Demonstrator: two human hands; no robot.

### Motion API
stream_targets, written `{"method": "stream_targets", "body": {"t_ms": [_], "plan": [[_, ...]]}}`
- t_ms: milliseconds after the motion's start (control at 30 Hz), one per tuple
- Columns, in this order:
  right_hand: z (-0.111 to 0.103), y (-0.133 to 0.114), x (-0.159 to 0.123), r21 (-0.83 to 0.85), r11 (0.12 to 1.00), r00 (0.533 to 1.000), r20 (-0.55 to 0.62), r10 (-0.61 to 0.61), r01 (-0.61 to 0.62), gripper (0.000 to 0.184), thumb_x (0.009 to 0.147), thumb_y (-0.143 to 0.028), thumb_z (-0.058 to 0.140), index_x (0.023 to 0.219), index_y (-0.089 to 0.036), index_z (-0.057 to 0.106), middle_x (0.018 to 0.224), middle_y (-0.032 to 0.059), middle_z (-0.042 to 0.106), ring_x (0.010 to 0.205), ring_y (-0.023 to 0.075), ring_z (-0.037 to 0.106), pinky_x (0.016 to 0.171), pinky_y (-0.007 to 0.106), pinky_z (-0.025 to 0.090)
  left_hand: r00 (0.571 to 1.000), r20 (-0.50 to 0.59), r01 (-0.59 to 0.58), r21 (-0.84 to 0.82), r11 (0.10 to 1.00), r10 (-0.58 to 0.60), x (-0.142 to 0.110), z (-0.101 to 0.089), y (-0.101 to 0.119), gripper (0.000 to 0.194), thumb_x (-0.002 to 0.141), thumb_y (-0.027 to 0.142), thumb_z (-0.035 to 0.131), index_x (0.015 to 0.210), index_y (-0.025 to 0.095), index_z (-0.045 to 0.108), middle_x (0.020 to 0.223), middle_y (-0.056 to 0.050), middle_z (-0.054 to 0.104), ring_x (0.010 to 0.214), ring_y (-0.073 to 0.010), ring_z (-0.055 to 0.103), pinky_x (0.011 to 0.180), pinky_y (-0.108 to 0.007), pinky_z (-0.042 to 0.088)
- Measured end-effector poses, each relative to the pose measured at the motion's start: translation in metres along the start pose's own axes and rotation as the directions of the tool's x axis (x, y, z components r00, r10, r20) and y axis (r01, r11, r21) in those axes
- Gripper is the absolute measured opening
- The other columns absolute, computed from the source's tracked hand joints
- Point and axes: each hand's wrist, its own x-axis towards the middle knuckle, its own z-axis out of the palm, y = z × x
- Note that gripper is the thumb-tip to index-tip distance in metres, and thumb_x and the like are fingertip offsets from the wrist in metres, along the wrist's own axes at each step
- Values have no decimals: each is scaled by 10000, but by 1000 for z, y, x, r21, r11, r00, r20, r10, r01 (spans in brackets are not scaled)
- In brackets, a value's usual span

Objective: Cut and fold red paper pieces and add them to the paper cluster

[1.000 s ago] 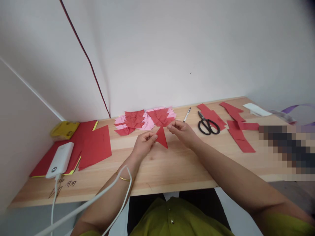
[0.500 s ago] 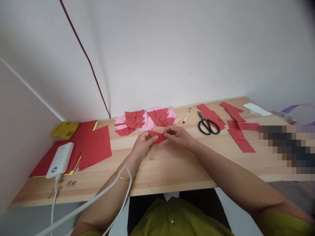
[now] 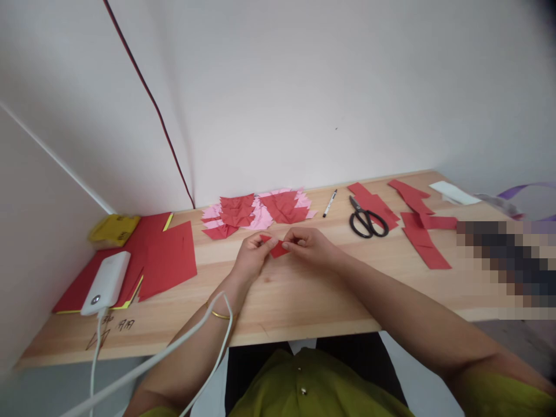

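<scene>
A small piece of red paper (image 3: pixel 278 249) is held between my two hands, above the middle of the wooden table (image 3: pixel 299 301). My left hand (image 3: pixel 254 253) pinches its left side, thumb on top. On its right edge, the thumb and fingers of my right hand (image 3: pixel 306 244) are closed. My fingers cover part of the paper, so its full shape is hidden. Just beyond my hands lie folded red papers (image 3: pixel 284 207) and pink papers (image 3: pixel 262 217) with jagged edges, spread in overlapping heaps.
Black-handled scissors (image 3: pixel 367 223) rest on red paper pieces at the right, beside a pen (image 3: pixel 330 204). More red strips (image 3: pixel 425 246) lie farther right. On the left are red sheets (image 3: pixel 171 260), a white power bank (image 3: pixel 106 284) with a cable, and a yellow packet (image 3: pixel 115 230).
My right hand has shifted slightly down and left along the red paper. Less of the paper now shows between my hands, and its visible outline has changed.
</scene>
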Motion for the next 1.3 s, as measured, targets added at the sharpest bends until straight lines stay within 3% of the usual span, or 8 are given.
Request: {"method": "stream_targets", "body": {"t_ms": [200,400,500,600,700,900,1067,1300], "plan": [[-9,-1,1,0,999,998,-50,45,-45,208,800,-353,575,708,-167,579,689,11,565,646,127,490,599,251,374,997,-68,12,-174,985,-25,3,0,7,209,627,298,768,678,142,637,662,4,642,620,-98,563,669,-242,449],[-9,0,1,-14,999,995,-87,50,-51,268,806,-424,567,723,-170,580,673,8,553,623,125,470,580,248,359,996,-86,-2,-213,977,-17,1,4,14,215,618,304,776,678,140,650,672,-9,660,644,-110,580,686,-248,457],[-10,1,1,-13,998,993,-105,56,-58,304,812,-459,552,712,-173,568,661,2,536,611,121,456,577,250,353,999,-43,13,-172,985,-21,0,4,15,228,631,325,764,718,141,661,697,-16,659,639,-113,568,665,-250,448],[-13,1,2,6,997,987,-140,80,-79,324,808,-479,552,706,-173,557,663,-1,527,610,119,449,576,252,352,998,38,40,-16,999,-39,-1,1,13,237,629,306,763,764,131,677,696,-14,647,609,-97,530,622,-229,411],[-13,2,2,67,993,981,-156,110,-101,329,793,-493,570,709,-175,555,661,-6,531,606,115,450,567,247,363,998,48,42,106,993,-47,-1,-1,10,236,637,311,753,763,126,678,637,1,611,577,-88,494,581,-216,374],[-4,2,2,210,975,996,-19,82,-76,291,753,-441,643,879,-179,639,787,31,628,726,162,554,641,284,447,998,58,9,47,999,-12,2,-2,3,227,651,317,741,722,125,643,624,0,583,592,-96,491,596,-224,378],[3,0,1,261,965,1000,-4,7,-6,253,788,-389,606,914,-175,657,902,51,656,844,186,597,759,316,460,995,97,-1,71,997,-6,0,-1,0,210,672,304,729,777,130,678,646,1,600,611,-93,497,608,-221,373],[-6,3,1,206,976,993,-85,82,-63,264,762,-436,631,764,-172,627,728,13,601,668,139,523,611,265,410,998,58,34,115,993,-41,-2,1,9,297,636,343,750,833,128,689,651,1,607,573,-91,471,569,-220,349]]}}
